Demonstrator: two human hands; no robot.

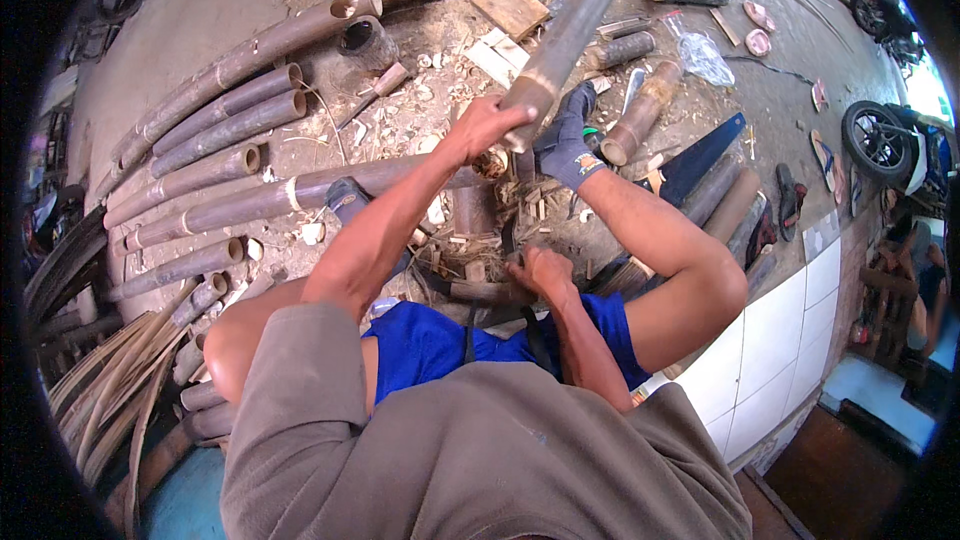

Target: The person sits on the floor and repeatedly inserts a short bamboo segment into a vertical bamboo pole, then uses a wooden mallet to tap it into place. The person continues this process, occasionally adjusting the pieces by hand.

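Observation:
My left hand [487,130] is wrapped round a thick brown bamboo pole [570,35] near its lower end. The pole slants up and away to the right, and its top leaves the view. Below that end a short upright piece of bamboo [474,212] stands among shavings. Close to my lap, my right hand [542,270] is closed, fingers curled in. Beside it lies a brown rod-like piece [487,293], and a dark curved strip [508,236] rises by its fingers; which one it grips is unclear. My gloved-looking, dark-covered foot [572,145] rests beside the pole.
Several bamboo lengths [230,120] lie at the left, above split strips [110,390]. A wooden-handled tool [377,90] lies among chips. To the right are a handsaw [703,160], a bamboo piece [645,112], a plastic bag [704,58], sandals [823,160] and a motorbike wheel [876,143].

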